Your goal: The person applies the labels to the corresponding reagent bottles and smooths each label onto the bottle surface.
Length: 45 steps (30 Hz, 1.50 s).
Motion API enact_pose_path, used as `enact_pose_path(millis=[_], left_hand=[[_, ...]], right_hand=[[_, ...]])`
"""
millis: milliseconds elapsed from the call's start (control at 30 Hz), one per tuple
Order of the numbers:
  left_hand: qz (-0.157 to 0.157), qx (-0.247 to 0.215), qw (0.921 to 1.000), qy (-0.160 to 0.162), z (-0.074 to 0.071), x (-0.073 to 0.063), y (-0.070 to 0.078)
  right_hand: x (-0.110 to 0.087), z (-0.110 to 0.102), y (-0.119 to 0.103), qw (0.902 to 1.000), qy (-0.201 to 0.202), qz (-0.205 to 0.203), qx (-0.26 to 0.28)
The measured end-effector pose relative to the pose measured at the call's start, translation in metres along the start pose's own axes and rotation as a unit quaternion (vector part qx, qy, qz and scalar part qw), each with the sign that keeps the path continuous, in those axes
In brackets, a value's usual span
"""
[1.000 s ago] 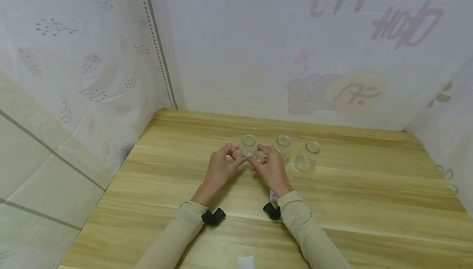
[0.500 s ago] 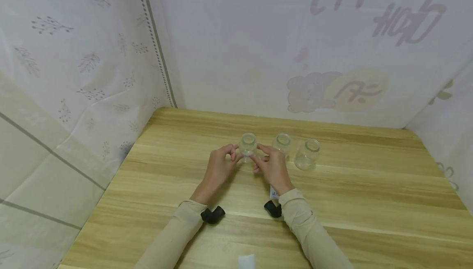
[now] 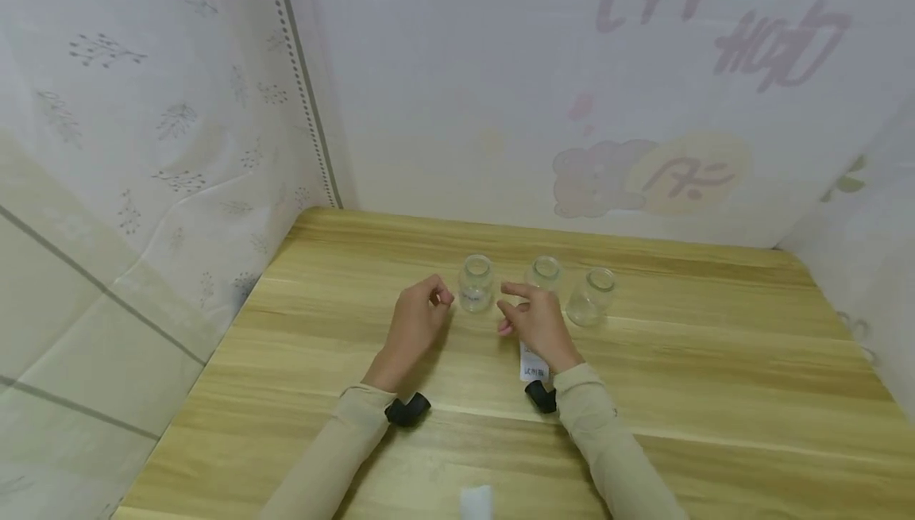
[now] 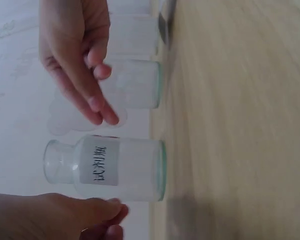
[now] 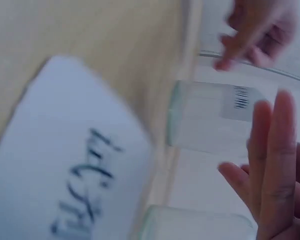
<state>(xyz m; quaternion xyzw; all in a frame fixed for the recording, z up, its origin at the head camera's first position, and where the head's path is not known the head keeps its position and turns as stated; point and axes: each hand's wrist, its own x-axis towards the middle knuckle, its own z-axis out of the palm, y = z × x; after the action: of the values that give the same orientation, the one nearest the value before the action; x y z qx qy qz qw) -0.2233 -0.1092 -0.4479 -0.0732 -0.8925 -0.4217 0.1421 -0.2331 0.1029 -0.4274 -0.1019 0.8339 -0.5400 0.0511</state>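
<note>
A clear glass bottle [image 3: 476,286] is placed upright on the wooden counter [image 3: 679,377], between the left hand [image 3: 418,317] and the right hand [image 3: 539,321]. A pale label [image 4: 99,164] is carried on its wall, and three dark characters can be read there in the left wrist view: 试剂瓶, by which "reagent bottle" is meant. In the right wrist view this same writing is too blurred to be read.

The grip of the left hand is relaxed: its fingers are loosely bent just beside the bottle, and nothing is held by them. The grip of the right hand is spread: its two foremost fingers are stretched out, the thumb is kept apart from them, and nothing is held. A gap is seen between this hand and the bottle.

A white slip [image 3: 534,365] is partly covered by the right wrist; 试剂瓶 can be read also on its lower part. Another white piece [image 3: 476,502] is cut by the lower edge of the head view.

To the right, a middle bottle [image 3: 546,279], partly hidden by the right hand, and an outer bottle [image 3: 590,302] are stood. On the pale cloth [image 3: 457,91] behind, large stylised lettering is printed, which cannot be read with certainty.
</note>
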Motion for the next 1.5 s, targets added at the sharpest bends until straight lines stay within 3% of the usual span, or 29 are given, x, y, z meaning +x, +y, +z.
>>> enact_pose_path(millis=[167, 400, 633, 800, 933, 1033, 1267, 1400, 1500], left_hand=[[-0.031, -0.026, 0.9971, -0.064, -0.002, -0.013, 0.009], [-0.038, -0.091, 0.9819, -0.161, 0.006, -0.032, 0.034], [-0.038, -0.121, 0.9715, -0.200, 0.028, -0.040, 0.051], [-0.036, -0.162, 0.9659, -0.199, 0.047, -0.042, 0.056], [-0.028, -0.155, 0.9699, -0.186, 0.050, -0.042, 0.063], [-0.020, -0.146, 0.9729, -0.179, 0.039, -0.043, 0.075], [0.009, -0.147, 0.9788, -0.142, -0.005, -0.048, 0.111], [0.043, -0.079, 0.9864, -0.137, -0.021, -0.054, 0.128], [0.099, -0.032, 0.9880, -0.114, -0.028, -0.059, 0.138]], right_hand=[[-0.020, -0.019, -0.001, 0.9995, -0.025, 0.016, 0.004], [-0.044, -0.039, 0.006, 0.9975, 0.005, 0.071, -0.004], [-0.061, -0.049, 0.013, 0.9909, 0.017, 0.131, -0.026], [-0.067, -0.049, 0.019, 0.9855, -0.019, 0.169, 0.000], [-0.065, -0.050, 0.020, 0.9822, -0.046, 0.181, 0.014], [-0.067, -0.055, 0.014, 0.9841, -0.064, 0.164, 0.021], [-0.081, -0.077, -0.019, 0.9907, -0.098, 0.084, 0.045], [-0.091, -0.087, -0.038, 0.9911, -0.107, 0.069, 0.040], [-0.098, -0.091, -0.048, 0.9929, -0.108, 0.047, 0.017]])
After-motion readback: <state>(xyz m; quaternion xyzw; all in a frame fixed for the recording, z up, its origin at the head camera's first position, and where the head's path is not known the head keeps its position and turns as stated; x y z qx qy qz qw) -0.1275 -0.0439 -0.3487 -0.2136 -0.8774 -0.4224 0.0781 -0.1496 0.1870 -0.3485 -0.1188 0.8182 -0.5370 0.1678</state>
